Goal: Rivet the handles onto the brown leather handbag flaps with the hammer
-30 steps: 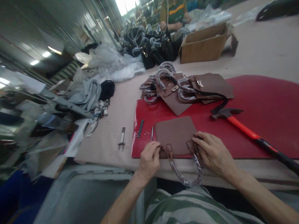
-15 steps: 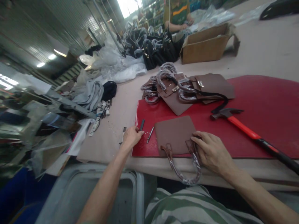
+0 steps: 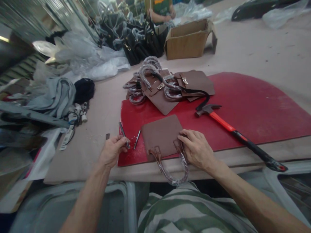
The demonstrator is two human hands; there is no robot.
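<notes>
My left hand [image 3: 112, 149] is closed around the lower end of a thin dark metal rod, perhaps a punch [image 3: 122, 130], which points up and away. Just right of it, a second slim metal rod [image 3: 137, 139] lies on the red mat [image 3: 243, 106] among small light crumbs. A flat brown leather bag panel [image 3: 161, 134] rests on the mat's near edge, its plastic-wrapped handle [image 3: 173, 180] hanging toward me. My right hand [image 3: 196, 148] pinches the panel's right edge beside the handle's base. A claw hammer [image 3: 222, 121] with a red and black handle lies to the right.
Behind the panel sit several brown bag pieces with wrapped handles [image 3: 160, 94] and a black strap. Farther back are black bags [image 3: 138, 45], a cardboard box [image 3: 187, 45] and a person's arm [image 3: 157, 16]. Clear plastic [image 3: 97, 64] and grey cloth [image 3: 53, 94] lie left.
My left hand has lifted the dark rod off the mat and tilted it. My right hand stays at the panel's edge. The whole view has shifted, so things appear farther left.
</notes>
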